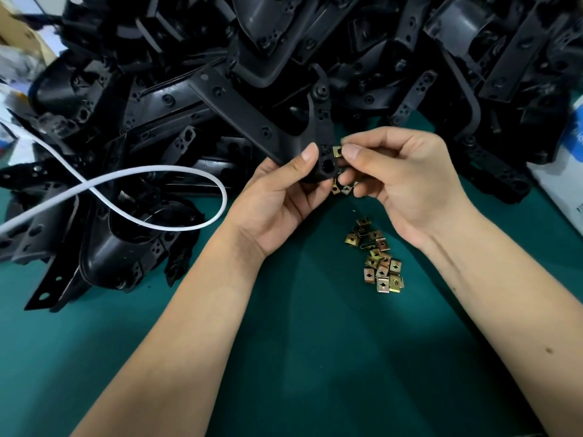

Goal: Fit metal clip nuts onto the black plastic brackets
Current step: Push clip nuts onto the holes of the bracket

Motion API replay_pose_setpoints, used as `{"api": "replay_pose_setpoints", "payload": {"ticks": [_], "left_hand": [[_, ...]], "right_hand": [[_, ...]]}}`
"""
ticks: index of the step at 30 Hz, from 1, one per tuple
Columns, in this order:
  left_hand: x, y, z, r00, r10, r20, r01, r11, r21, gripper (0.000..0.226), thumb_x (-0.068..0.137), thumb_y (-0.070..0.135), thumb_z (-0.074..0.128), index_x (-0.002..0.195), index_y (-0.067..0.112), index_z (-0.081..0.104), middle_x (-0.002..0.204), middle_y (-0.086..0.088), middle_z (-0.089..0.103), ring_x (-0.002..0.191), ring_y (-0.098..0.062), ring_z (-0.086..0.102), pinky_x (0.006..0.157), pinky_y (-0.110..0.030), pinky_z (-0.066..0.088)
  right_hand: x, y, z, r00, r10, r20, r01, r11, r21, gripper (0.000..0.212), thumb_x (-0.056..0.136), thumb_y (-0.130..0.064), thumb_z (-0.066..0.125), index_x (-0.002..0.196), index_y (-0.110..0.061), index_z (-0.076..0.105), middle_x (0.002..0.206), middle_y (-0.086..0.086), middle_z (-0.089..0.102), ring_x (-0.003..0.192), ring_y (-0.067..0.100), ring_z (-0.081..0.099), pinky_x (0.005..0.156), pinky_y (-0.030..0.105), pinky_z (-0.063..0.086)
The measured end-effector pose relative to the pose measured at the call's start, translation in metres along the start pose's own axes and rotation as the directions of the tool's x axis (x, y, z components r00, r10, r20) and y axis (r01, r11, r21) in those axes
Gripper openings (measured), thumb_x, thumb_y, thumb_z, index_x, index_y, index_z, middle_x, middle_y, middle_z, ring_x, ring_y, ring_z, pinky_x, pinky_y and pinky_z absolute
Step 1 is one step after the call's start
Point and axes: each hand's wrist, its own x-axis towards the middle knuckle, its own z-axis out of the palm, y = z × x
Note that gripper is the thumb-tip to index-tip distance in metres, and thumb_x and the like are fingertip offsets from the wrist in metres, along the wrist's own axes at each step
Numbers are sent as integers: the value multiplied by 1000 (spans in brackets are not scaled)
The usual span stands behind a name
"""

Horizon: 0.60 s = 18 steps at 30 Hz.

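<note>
left hand (277, 197) curled round the near end of a long black plastic bracket with moulded holes (252, 121), thumb lying across its top face, the bracket slanting up and away to the left above a dark green table mat (299, 357). right hand (394, 178) pinching a small brass-coloured metal clip nut (337, 151) between thumb and forefinger, held right against the bracket's end just beside the left thumb; whether already seated on the edge, cannot tell. two or three more of the same clip nuts (342, 189) tucked under the curled lower fingers of the right hand. loose heap of brass-coloured clip nuts (380, 260) lying straight on the mat between the two forearms, in no tray or box. large tangled pile of black plastic brackets and housings (315, 42) banked across the far side and spilling down the left. thin white cable (176, 197) looping over the left part of that pile. corner of a white and blue cardboard box (568, 171) at the right edge, contents not visible.
</note>
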Motion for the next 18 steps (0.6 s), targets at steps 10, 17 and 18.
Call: {"api": "replay_pose_setpoints", "payload": {"ticks": [10, 17, 18], "left_hand": [[-1, -4, 5, 994, 87, -63, -77, 988, 136, 31, 83, 18, 74, 112, 12, 68, 112, -8, 73, 94, -20, 71, 76, -29, 59], [0, -13, 10, 970, 213, -119, -155, 914, 374, 18, 94, 10, 72, 111, 10, 69, 103, -6, 74, 83, -20, 69, 59, -26, 53], [0, -14, 11, 964, 238, -115, -172, 895, 411, 17, 94, 9, 73, 111, 9, 69, 101, -6, 75, 83, -20, 68, 58, -26, 51]], "right_hand": [[-4, 8, 2, 989, -140, 39, 142, 988, -54, 12, 92, 3, 70, 97, -8, 70, 67, 2, 66, 60, 16, 68, 54, 26, 52], [4, 7, -13, 956, -243, 165, 287, 890, -354, 39, 95, -3, 67, 130, -16, 56, 79, 11, 73, 62, 27, 74, 54, 32, 54], [6, 6, -14, 952, -242, 190, 298, 878, -375, 45, 96, -4, 66, 136, -20, 54, 82, 9, 75, 63, 27, 75, 53, 31, 55]]}}
